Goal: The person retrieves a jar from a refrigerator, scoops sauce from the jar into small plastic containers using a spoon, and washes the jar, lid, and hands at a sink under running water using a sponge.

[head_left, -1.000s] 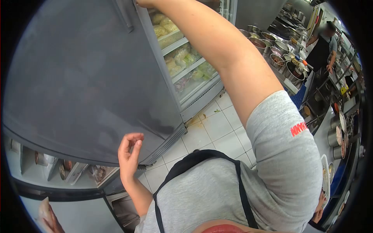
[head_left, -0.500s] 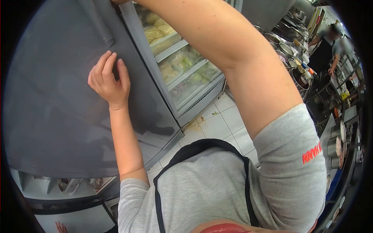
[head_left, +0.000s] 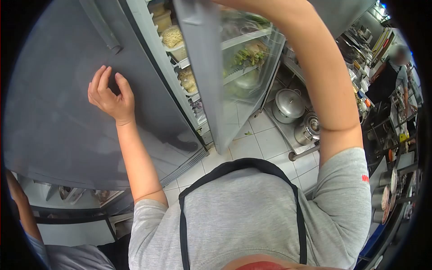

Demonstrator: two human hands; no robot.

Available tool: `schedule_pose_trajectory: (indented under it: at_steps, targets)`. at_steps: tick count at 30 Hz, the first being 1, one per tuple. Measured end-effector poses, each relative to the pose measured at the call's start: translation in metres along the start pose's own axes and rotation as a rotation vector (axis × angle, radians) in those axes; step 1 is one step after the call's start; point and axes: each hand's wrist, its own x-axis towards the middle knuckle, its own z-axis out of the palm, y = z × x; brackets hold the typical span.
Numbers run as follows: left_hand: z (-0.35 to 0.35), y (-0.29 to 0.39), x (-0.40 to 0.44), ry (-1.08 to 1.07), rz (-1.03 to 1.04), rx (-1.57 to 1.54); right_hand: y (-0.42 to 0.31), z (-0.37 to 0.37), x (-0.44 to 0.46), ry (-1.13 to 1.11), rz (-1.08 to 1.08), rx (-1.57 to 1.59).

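Observation:
My left hand is up against the smooth dark grey door panel, below its long vertical handle. Its fingers are loosely bent and apart, with nothing in them. I cannot tell whether the palm touches the panel. My right forearm reaches up past the top edge, so the right hand is out of sight. Near that arm, a glass fridge door with a grey frame stands swung open. Behind it, pale noodles in containers sit on the fridge shelves. Green vegetables show through the glass.
A lidded metal pot and a second pot stand on a low rack to the right. Beyond, a co-worker stands by cookware. Another person's arm is at lower left. White floor tiles lie below the door.
The glass door has swung open from the fridge, toward me and to the right. My right arm has moved rightward. Another person has entered at lower left.

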Motion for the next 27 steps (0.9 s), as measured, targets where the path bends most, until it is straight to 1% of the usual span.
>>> schedule_pose_trajectory:
  at_steps: [3, 4, 6, 8, 10, 12, 14, 17, 19, 20, 22, 24, 25, 27]
  targets:
    - [0.003, 0.0, 0.001, 0.018, 0.002, 0.049, 0.005, -0.05, -0.021, 0.006, -0.058, 0.003]
    - [0.004, 0.0, 0.001, 0.017, 0.006, 0.067, 0.0, -0.072, -0.027, -0.006, 0.001, 0.021]
    - [0.004, 0.0, 0.001, 0.016, 0.002, 0.095, 0.0, -0.113, -0.042, -0.019, -0.034, -0.018]
    - [0.005, 0.003, 0.002, 0.026, 0.002, 0.114, 0.005, -0.161, -0.081, -0.011, 0.225, -0.055]
    - [0.006, 0.004, 0.003, 0.029, 0.003, 0.14, -0.007, -0.19, -0.111, 0.062, 0.575, -0.077]
    - [0.006, 0.005, 0.003, 0.027, -0.001, 0.157, -0.01, -0.206, -0.134, 0.284, 0.558, -0.17]
    - [0.007, 0.005, 0.003, 0.032, -0.005, 0.173, 0.001, -0.242, -0.168, 0.406, 0.575, -0.211]
    - [0.009, 0.007, 0.002, 0.042, -0.007, 0.217, 0.005, -0.256, -0.16, 0.271, 0.571, -0.38]
    - [0.011, 0.007, 0.002, 0.048, -0.005, 0.254, -0.004, -0.261, -0.161, 0.374, 0.683, -0.163]
    - [0.012, 0.007, 0.002, 0.053, -0.007, 0.265, -0.007, -0.273, -0.171, 0.382, 0.771, -0.25]
    - [0.013, 0.005, 0.002, 0.056, -0.007, 0.285, 0.002, -0.295, -0.199, 0.359, 0.734, -0.192]
    - [0.015, 0.004, 0.0, 0.073, -0.001, 0.289, 0.01, -0.343, -0.26, 0.45, 0.78, -0.365]
    - [0.016, 0.004, -0.001, 0.07, -0.002, 0.297, 0.008, -0.353, -0.277, 0.492, 0.805, -0.453]
    - [0.015, 0.004, -0.001, 0.082, 0.002, 0.294, -0.003, -0.322, -0.262, 0.509, 0.922, -0.608]
